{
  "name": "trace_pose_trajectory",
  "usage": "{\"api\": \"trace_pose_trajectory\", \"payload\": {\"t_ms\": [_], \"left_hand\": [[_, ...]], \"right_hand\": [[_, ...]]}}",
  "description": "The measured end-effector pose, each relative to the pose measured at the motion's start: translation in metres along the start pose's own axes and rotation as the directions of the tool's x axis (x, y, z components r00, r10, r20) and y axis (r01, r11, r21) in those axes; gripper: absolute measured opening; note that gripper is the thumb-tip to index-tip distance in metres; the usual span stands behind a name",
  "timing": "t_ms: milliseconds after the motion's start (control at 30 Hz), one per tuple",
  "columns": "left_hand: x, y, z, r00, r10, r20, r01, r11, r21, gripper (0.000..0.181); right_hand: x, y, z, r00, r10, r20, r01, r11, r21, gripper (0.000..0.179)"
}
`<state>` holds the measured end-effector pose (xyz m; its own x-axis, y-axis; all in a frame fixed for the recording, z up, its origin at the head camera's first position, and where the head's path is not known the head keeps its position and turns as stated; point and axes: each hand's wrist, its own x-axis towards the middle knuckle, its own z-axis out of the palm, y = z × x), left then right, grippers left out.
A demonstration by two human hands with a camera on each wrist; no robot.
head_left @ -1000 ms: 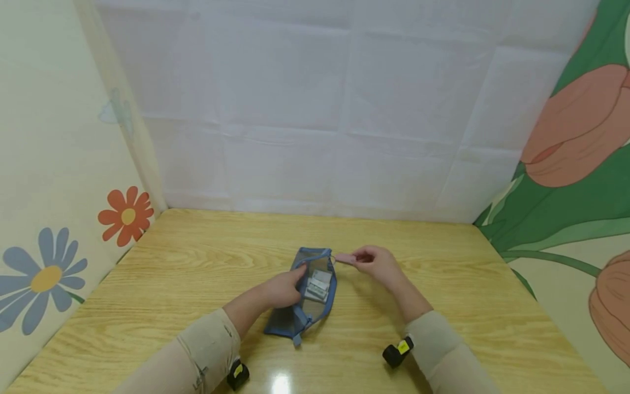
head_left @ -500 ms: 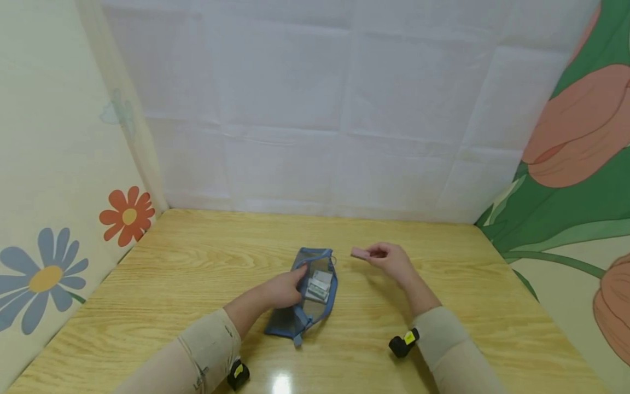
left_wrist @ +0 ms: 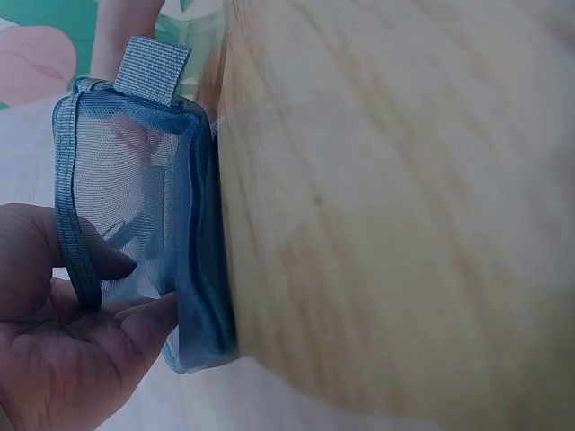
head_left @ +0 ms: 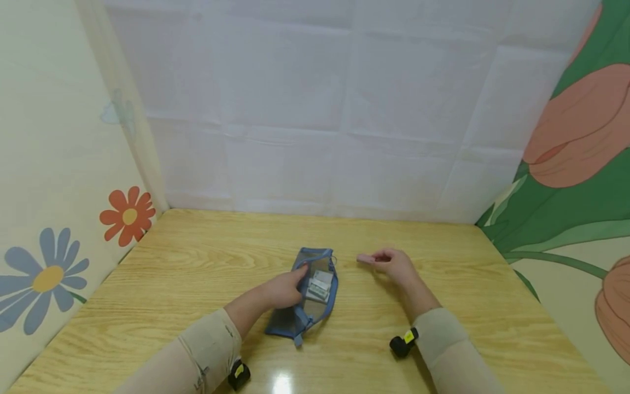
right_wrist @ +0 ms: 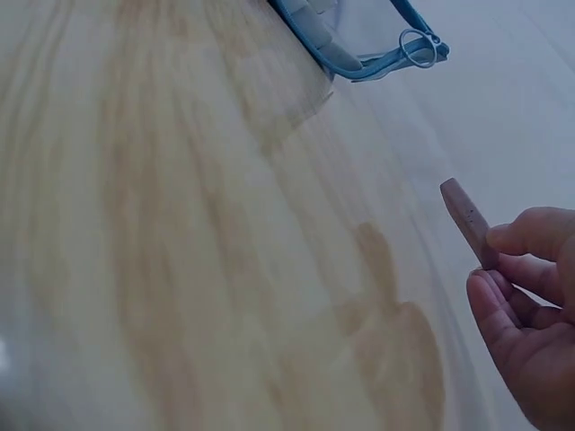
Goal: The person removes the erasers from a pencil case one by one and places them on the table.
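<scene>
A blue-trimmed mesh zipper pouch (head_left: 283,323) lies unzipped on the table, its mouth spread toward the right. My left hand (head_left: 283,290) holds the pouch's left side, thumb and fingers around the blue edging (left_wrist: 70,197). Through the opening, small white and green pieces (head_left: 320,287) show inside; their kind is unclear. To the right of the pouch, my right hand (head_left: 400,268) pinches a small flat pink piece (head_left: 365,258) between thumb and fingertips. In the right wrist view this pink piece (right_wrist: 469,220) looks thin and bar-shaped, with tiny dark specks.
A metal ring (right_wrist: 419,48) hangs at the pouch's far corner. The wood-grain table (head_left: 221,241) meets a white cloth backdrop (head_left: 295,164) behind. Flower-printed panels (head_left: 46,279) stand at both sides. Black wrist cameras (head_left: 403,343) are strapped to both forearms.
My right hand has drawn the pink piece rightward, away from the pouch's ringed corner, and then lowered slightly. The left hand and pouch have stayed in place.
</scene>
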<state>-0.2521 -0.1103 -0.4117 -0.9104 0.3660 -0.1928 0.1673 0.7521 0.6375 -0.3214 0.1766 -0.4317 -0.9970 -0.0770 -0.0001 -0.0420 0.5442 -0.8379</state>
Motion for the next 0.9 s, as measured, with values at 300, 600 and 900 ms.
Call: {"api": "trace_pose_trajectory", "payload": {"t_ms": [300, 600, 900], "left_hand": [[-0.001, 0.001, 0.0, 1.0, -0.001, -0.008, 0.001, 1.0, 0.006, 0.078], [-0.001, 0.002, -0.001, 1.0, -0.018, 0.01, 0.018, 1.0, -0.009, 0.078], [0.001, 0.001, -0.001, 1.0, -0.01, 0.012, 0.01, 1.0, 0.013, 0.078]], "right_hand": [[0.003, 0.009, 0.002, 0.999, 0.041, -0.004, -0.041, 0.999, 0.011, 0.025], [0.003, 0.013, 0.005, 0.999, 0.042, -0.017, -0.042, 0.999, -0.026, 0.027], [0.003, 0.011, 0.006, 0.999, 0.025, -0.029, -0.026, 0.999, -0.031, 0.026]]}}
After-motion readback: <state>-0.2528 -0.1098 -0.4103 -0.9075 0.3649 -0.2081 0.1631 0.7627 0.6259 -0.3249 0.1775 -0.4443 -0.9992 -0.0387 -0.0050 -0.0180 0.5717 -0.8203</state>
